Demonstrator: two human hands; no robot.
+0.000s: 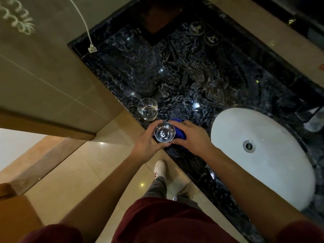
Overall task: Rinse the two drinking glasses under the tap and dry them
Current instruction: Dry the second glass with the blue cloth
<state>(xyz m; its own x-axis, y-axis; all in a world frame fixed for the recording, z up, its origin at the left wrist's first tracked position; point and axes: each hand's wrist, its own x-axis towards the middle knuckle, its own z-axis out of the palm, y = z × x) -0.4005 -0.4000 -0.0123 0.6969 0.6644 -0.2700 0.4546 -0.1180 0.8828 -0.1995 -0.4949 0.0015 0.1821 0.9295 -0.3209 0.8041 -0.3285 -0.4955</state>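
Seen from above, a person stood at the front edge of a dark marbled counter (184, 81). The left hand (147, 139) curled its fingers round a clear drinking glass (164, 132), held upright with its mouth open to the camera, right at the counter's front edge. The right hand (191, 135) pressed a blue cloth (178, 133) against the glass's right side, fingers curved over the cloth. A second glass (147, 109) stood upright on the counter just behind and to the left of the held one, close to the counter's left end where a beige tiled wall (43, 76) met it. To the right, near the hands, a white oval sink (263, 163) was sunk into the counter, its metal drain (249, 146) showing. Behind the glasses a wide stretch of bare counter ran back to a white cable end (92, 48) hanging by the wall. Below, a white shoe (160, 168) rested on the pale floor tiles (87, 172).
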